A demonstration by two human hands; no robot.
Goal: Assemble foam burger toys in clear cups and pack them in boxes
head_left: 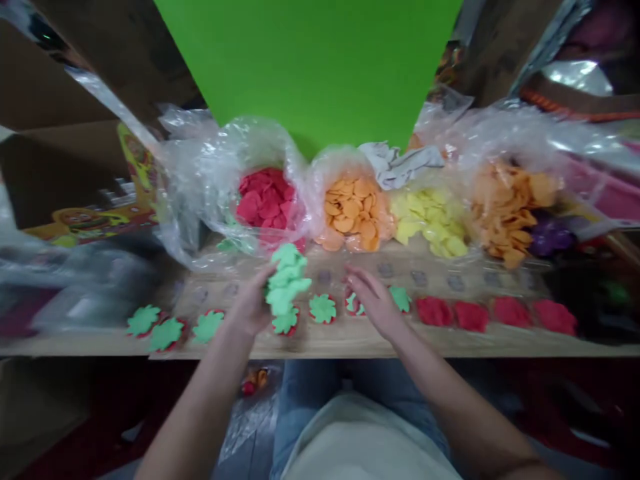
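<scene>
My left hand (254, 303) is closed around a loose stack of light green leaf-edged cutouts (288, 277), held just above the table. My right hand (376, 305) reaches over the row with its fingers stretched out and slightly apart; no piece shows between them. Under its fingertips lies a green-and-red piece (354, 305), partly covered. Along the row, a green cutout on red (323, 309) sits between the hands, and several similar ones lie to the left. To the right of my right hand are a green cutout (401, 299) and several red pieces (434, 311).
Behind the row stand clear bags of red pieces (267, 200), orange discs (353, 210), yellow pieces (431, 217) and orange cutouts (507, 207). A bright green panel (310, 67) rises behind them. An open cardboard box (60, 153) is at left. The wooden table (320, 343) ends before my lap.
</scene>
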